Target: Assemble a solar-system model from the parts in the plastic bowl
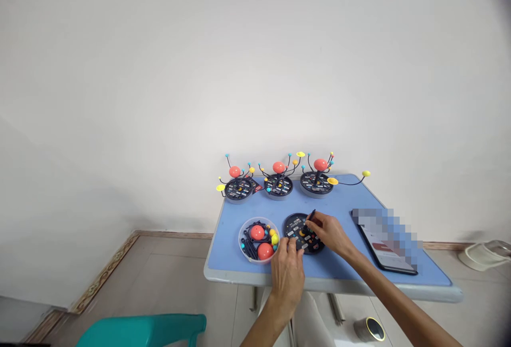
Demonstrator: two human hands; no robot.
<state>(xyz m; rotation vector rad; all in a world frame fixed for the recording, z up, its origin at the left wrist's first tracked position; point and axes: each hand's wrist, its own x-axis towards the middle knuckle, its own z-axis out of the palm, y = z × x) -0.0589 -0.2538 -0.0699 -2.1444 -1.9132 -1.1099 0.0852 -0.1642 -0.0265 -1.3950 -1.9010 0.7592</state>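
On a small blue table (343,206) lies a round black base disc (297,223) with printed labels. My right hand (329,231) pinches a thin black rod (310,216) and holds it upright over the disc's middle. My left hand (286,267) rests at the disc's near left edge, fingers curled against it, holding the disc. Left of the disc stands a clear round tray (244,232) with orange balls, small yellow and teal balls and black rods in it.
Three assembled models with orange centre balls and small balls on arms stand along the table's far edge (238,183) (278,179) (318,176). A phone (385,243) lies at the right. A teal chair (143,330), a tape roll (369,329) and a white container (485,255) are on the floor.
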